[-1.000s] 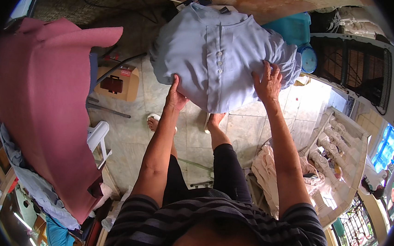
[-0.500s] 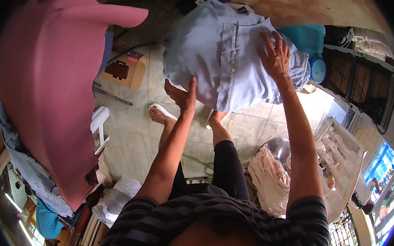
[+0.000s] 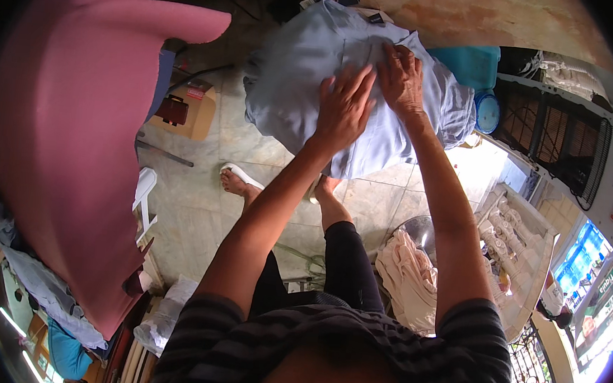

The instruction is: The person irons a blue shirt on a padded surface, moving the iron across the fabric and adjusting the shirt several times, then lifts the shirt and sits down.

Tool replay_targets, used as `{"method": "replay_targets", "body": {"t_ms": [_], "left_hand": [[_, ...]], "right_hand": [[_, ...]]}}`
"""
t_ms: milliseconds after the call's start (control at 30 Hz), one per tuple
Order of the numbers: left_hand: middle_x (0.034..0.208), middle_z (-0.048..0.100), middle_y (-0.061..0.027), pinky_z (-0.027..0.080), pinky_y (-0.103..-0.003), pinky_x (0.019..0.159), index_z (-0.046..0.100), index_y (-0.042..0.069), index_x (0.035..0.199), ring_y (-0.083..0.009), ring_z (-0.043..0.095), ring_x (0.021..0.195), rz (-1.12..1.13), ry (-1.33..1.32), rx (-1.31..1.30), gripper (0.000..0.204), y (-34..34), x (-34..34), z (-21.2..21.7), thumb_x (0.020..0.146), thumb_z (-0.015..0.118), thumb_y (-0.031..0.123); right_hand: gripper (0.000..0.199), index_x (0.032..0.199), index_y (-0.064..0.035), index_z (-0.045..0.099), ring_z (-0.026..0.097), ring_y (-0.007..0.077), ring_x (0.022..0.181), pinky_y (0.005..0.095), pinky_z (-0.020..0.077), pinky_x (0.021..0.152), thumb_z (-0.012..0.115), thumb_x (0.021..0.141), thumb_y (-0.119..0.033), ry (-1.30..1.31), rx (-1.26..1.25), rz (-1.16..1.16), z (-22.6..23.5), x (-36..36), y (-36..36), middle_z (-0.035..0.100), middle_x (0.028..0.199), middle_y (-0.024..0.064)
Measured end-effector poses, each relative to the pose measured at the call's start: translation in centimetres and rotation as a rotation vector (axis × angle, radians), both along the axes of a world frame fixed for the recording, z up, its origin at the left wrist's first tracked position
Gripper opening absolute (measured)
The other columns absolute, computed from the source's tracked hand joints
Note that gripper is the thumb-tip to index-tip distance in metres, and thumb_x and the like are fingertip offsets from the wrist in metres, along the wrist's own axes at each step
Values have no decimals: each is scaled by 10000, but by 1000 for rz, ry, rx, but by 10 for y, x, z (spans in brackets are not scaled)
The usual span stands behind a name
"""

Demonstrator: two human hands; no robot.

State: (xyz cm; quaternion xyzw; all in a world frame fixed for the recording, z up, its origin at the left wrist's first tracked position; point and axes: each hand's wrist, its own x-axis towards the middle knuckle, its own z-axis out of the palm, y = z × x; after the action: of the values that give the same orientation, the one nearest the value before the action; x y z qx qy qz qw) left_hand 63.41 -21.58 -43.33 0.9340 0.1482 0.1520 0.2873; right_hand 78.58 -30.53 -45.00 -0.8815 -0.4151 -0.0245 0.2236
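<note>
A pale blue button-front shirt [image 3: 286, 82] lies spread out in front of me, its outline rounded and its edges hanging down. My left hand [image 3: 345, 107] rests on the middle of it, fingers spread and pointing away from me. Just right of that, my right hand [image 3: 401, 82] lies palm down on the cloth, its fingers slightly bent. The two hands are close together but apart, and both press on the fabric without holding it. They cover most of the button strip. What supports the shirt is hidden beneath it.
A large pink sheet [image 3: 73, 137] drapes along the left, beside a white plastic piece [image 3: 145, 192] and an open cardboard box [image 3: 201, 117]. To the right are a turquoise bin [image 3: 475, 64], a dark-meshed grey panel [image 3: 556, 135], a basket [image 3: 540, 264] of white rolls and cream cloth [image 3: 407, 279].
My left hand has moved from the shirt's near left edge up onto its middle. My right hand has slid left toward the button strip, which is now mostly covered.
</note>
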Motion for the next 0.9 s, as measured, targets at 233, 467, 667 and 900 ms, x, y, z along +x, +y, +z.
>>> {"method": "replay_targets", "body": {"t_ms": [233, 467, 667, 900], "left_hand": [[1521, 377, -11, 278, -574, 1072, 501, 89, 1386, -282, 309, 1426, -28, 102, 176, 530, 15, 49, -22, 893, 590, 262], [1507, 403, -13, 260, -571, 1076, 559, 119, 1265, -285, 316, 1424, -15, 56, 89, 406, 15, 46, -26, 883, 607, 249], [1502, 418, -20, 256, -566, 1077, 576, 141, 1212, -289, 318, 1423, -27, 71, 91, 350, 14, 48, -22, 878, 612, 240], [1507, 407, -13, 255, -564, 1076, 573, 133, 1210, -284, 326, 1415, -24, 60, 98, 354, 14, 48, -22, 875, 616, 242]], "right_hand": [[415, 1266, -157, 623, 539, 335, 1089, 436, 460, 925, 644, 851, -159, -62, 85, 34, -18, 3, -9, 557, 1285, 76], [365, 1223, -139, 651, 564, 327, 1085, 423, 459, 928, 652, 858, -118, -49, 63, 127, -9, 10, -19, 595, 1231, 106], [355, 1216, -185, 656, 553, 315, 1100, 425, 453, 935, 657, 862, -159, 15, 126, 100, -9, 16, -22, 589, 1240, 76], [383, 1242, -237, 650, 552, 304, 1105, 426, 454, 936, 663, 861, -198, -64, 8, 119, -9, 16, -23, 592, 1237, 55]]}}
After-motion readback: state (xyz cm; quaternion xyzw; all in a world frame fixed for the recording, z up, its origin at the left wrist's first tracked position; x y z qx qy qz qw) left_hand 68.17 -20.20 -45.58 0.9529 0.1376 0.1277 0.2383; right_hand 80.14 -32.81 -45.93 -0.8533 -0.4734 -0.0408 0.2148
